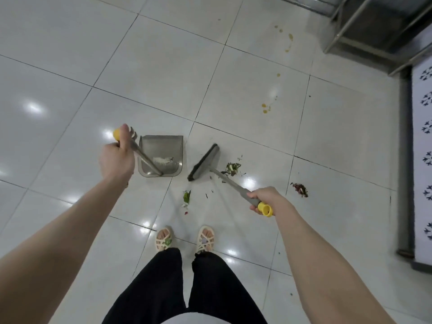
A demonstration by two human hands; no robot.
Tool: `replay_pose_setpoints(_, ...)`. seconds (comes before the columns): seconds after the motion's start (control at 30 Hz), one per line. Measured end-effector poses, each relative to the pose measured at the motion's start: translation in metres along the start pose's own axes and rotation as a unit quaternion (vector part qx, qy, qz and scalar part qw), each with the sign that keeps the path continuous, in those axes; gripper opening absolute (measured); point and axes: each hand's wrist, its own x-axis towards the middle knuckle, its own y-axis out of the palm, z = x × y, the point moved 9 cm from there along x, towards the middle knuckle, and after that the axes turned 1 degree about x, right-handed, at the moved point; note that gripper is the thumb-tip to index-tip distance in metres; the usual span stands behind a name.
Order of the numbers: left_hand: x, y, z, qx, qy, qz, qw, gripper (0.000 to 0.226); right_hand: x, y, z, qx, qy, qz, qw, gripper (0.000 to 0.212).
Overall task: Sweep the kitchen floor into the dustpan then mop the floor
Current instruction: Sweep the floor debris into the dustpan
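Note:
My left hand point(117, 157) grips the yellow-capped long handle of a grey dustpan point(161, 148), which rests on the white tiled floor with some pale scraps inside. My right hand point(265, 199) grips the yellow-tipped grey handle of a broom point(204, 164), whose dark bristle head stands on the floor just right of the dustpan. Green leafy debris point(232, 168) lies right of the broom head. More green bits point(187, 197) lie near my feet. A reddish pile point(300, 190) sits farther right.
Yellow liquid stains point(266, 108) dot the tiles toward the upper right. A metal rack's legs point(350, 26) stand at the top right. A patterned mat point(424, 160) with a grey edge runs along the right side. My sandalled feet point(184, 239) are below the debris.

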Motion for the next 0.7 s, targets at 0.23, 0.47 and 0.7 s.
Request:
replay_pose_setpoints(0.23, -0.022, 0.004, 0.023, -0.029, -0.046, -0.013, 0.998, 0.079, -0.011, -0.036, -0.011, 0.027, -0.026, -0.037, 0.999, 0.024)
replay_pose_setpoints(0.47, -0.037, -0.024, 0.04, -0.038, -0.019, -0.001, 0.999, 0.07, -0.045, -0.027, -0.014, -0.009, -0.065, -0.017, 0.998, 0.027)
replay_pose_setpoints(0.7, -0.047, -0.071, 0.067, 0.001, 0.02, -0.023, 1.0, 0.076, -0.054, 0.066, -0.019, -0.09, -0.084, 0.048, 0.991, 0.039)
